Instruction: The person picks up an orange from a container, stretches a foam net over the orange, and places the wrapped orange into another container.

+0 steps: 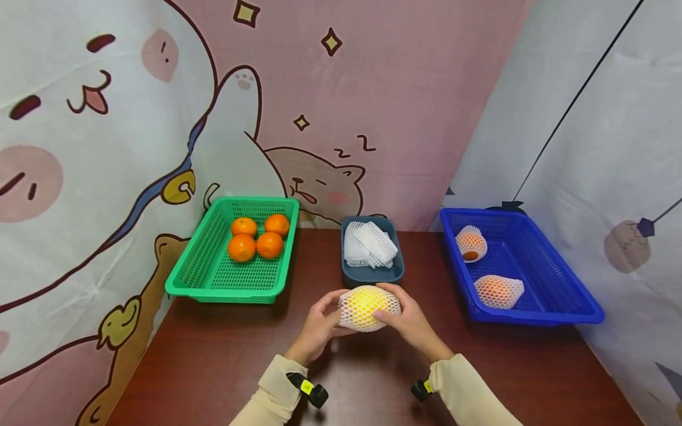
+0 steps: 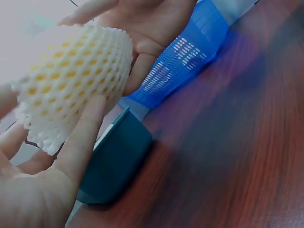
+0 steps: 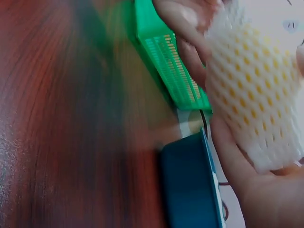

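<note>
Between both hands, above the table's middle, is a round yellow fruit (image 1: 366, 309) wrapped in a white foam net (image 2: 80, 66). My left hand (image 1: 318, 326) grips its left end, fingers and thumb around the net. At the other end my right hand (image 1: 414, 324) holds it, thumb across the front and fingers behind. The net covers the fruit, and its yellow shows through the holes. Just beyond the hands, a dark blue-grey bin (image 1: 372, 274) contains folded white foam nets (image 1: 370, 244).
At the left stands a green basket (image 1: 224, 292) with several oranges (image 1: 242, 248). On the right, a blue basket (image 1: 554, 281) holds two orange fruits in foam nets (image 1: 498, 291). A cartoon-printed cloth (image 1: 405, 106) hangs behind the brown table (image 1: 367, 390).
</note>
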A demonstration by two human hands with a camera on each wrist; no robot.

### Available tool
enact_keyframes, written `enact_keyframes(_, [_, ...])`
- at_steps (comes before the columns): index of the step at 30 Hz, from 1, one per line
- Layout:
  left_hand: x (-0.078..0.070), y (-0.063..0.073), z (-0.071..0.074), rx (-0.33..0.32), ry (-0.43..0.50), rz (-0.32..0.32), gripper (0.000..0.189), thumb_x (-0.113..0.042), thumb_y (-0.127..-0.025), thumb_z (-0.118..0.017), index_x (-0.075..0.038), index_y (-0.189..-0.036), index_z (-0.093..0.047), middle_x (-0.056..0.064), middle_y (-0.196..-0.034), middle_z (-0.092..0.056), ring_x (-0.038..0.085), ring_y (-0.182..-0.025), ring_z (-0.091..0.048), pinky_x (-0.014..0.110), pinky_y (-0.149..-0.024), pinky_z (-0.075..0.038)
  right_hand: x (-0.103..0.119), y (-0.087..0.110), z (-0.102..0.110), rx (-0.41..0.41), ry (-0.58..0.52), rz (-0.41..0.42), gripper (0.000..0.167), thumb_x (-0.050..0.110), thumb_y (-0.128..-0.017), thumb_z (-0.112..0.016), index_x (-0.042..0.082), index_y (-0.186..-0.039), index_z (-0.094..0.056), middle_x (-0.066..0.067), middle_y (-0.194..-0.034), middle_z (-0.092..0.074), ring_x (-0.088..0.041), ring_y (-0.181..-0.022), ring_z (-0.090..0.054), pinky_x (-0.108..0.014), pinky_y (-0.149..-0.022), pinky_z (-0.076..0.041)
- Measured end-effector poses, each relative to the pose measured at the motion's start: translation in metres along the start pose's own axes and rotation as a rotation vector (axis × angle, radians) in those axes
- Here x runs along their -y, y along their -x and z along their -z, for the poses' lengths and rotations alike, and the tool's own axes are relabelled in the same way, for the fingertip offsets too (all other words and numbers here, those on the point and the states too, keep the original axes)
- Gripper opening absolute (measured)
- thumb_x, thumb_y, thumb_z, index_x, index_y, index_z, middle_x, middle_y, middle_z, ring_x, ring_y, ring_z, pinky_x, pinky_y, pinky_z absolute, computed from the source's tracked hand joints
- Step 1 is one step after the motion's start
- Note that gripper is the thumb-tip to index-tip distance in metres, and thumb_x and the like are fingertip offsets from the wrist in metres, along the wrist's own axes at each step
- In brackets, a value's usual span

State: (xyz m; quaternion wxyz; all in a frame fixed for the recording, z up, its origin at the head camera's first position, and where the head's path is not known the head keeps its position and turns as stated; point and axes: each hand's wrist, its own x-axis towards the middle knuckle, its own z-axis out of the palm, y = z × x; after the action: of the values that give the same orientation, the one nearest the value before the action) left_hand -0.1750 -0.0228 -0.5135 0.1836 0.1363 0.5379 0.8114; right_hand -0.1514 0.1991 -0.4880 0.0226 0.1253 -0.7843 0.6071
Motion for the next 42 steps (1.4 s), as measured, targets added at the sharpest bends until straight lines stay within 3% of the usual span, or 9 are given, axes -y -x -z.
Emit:
enact_keyframes(3, [-0.001, 0.000, 0.000, -0.021, 0.060, 0.027, 0.040, -0.020, -0.103, -0.044, -0.001, -0.138, -0.047, 0.014, -0.125, -0.056, 0.027, -0.101, -0.063, 0.054, -0.081, -0.052, 0.001, 0.001, -0.006, -0.081, 0.095, 0.014, 0.063, 0.012, -0.081, -0.079, 0.009, -0.137, -0.052, -0.010, -0.122, -0.059, -0.025, -0.101, -0.054, -0.030, -0.080, -0.048])
enact_keyframes(6, [-0.003, 0.002, -0.001, -0.019, 0.040, 0.018, 0.045, -0.031, -0.104, -0.043, -0.002, -0.139, -0.044, 0.014, -0.127, -0.054, 0.026, -0.102, -0.062, 0.052, -0.082, -0.052, 0.003, 0.000, -0.011, -0.103, 0.169, 0.031, 0.066, 0.018, -0.078, -0.082, 0.011, -0.136, -0.052, -0.008, -0.121, -0.061, -0.024, -0.099, -0.056, -0.032, -0.080, -0.049])
enact_keyframes(11, [-0.004, 0.004, -0.002, -0.027, -0.061, -0.036, 0.050, -0.014, -0.093, -0.064, -0.002, -0.138, -0.045, 0.016, -0.121, -0.055, 0.024, -0.091, -0.065, 0.043, -0.075, -0.056, 0.008, 0.001, -0.014, -0.099, 0.233, 0.029, 0.072, 0.026, -0.075, -0.084, 0.011, -0.138, -0.051, -0.004, -0.124, -0.060, -0.021, -0.101, -0.056, -0.036, -0.083, -0.048])
enact_keyframes(15, [-0.005, 0.004, 0.000, -0.019, -0.086, -0.063, 0.052, -0.005, -0.087, -0.069, -0.001, -0.135, -0.049, 0.017, -0.119, -0.057, 0.024, -0.091, -0.065, 0.037, -0.074, -0.056, 0.012, -0.001, -0.012, -0.040, 0.245, 0.051, 0.074, 0.027, -0.073, -0.085, 0.008, -0.137, -0.052, -0.004, -0.124, -0.058, -0.020, -0.102, -0.055, -0.034, -0.084, -0.046])
enact_keyframes(21, [-0.006, 0.005, 0.003, 0.035, -0.174, -0.099, 0.053, -0.004, -0.083, -0.072, -0.002, -0.132, -0.052, 0.018, -0.119, -0.058, 0.025, -0.097, -0.063, 0.033, -0.079, -0.054, 0.011, -0.002, -0.004, 0.119, 0.131, 0.017, 0.073, 0.021, -0.073, -0.085, 0.008, -0.133, -0.046, -0.008, -0.123, -0.056, -0.024, -0.102, -0.055, -0.029, -0.083, -0.047])
enact_keyframes(24, [-0.006, 0.005, 0.005, 0.067, -0.216, -0.108, 0.051, -0.005, -0.083, -0.072, -0.003, -0.131, -0.053, 0.018, -0.120, -0.058, 0.026, -0.098, -0.062, 0.032, -0.080, -0.053, 0.012, -0.002, -0.001, 0.188, 0.142, -0.034, 0.079, 0.029, -0.073, -0.083, 0.014, -0.139, -0.042, -0.007, -0.124, -0.054, -0.025, -0.103, -0.054, -0.032, -0.082, -0.049])
enact_keyframes(28, [-0.004, 0.004, 0.005, 0.094, -0.249, -0.115, 0.051, -0.007, -0.084, -0.071, -0.004, -0.131, -0.053, 0.016, -0.121, -0.057, 0.025, -0.099, -0.061, 0.031, -0.081, -0.053, 0.013, 0.000, 0.000, 0.221, 0.180, -0.024, 0.081, 0.035, -0.074, -0.081, 0.014, -0.142, -0.043, -0.003, -0.121, -0.057, -0.025, -0.100, -0.055, -0.033, -0.080, -0.050])
enact_keyframes(33, [-0.007, 0.003, 0.004, 0.103, -0.285, -0.115, 0.054, -0.012, -0.086, -0.071, -0.004, -0.135, -0.050, 0.014, -0.123, -0.057, 0.025, -0.101, -0.061, 0.032, -0.082, -0.053, 0.011, 0.001, -0.002, 0.161, 0.182, 0.024, 0.075, 0.031, -0.074, -0.083, 0.012, -0.138, -0.048, 0.001, -0.119, -0.059, -0.023, -0.097, -0.057, -0.033, -0.080, -0.049])
enact_keyframes(42, [-0.036, 0.006, 0.015, 0.002, -0.353, -0.177, 0.049, -0.006, -0.087, -0.070, -0.007, -0.133, -0.052, 0.017, -0.132, -0.054, 0.036, -0.116, -0.056, 0.034, -0.088, -0.051, 0.017, 0.000, 0.014, -0.030, 0.243, 0.028, 0.080, 0.027, -0.070, -0.087, 0.018, -0.138, -0.047, -0.002, -0.122, -0.059, -0.022, -0.099, -0.054, -0.036, -0.081, -0.045])
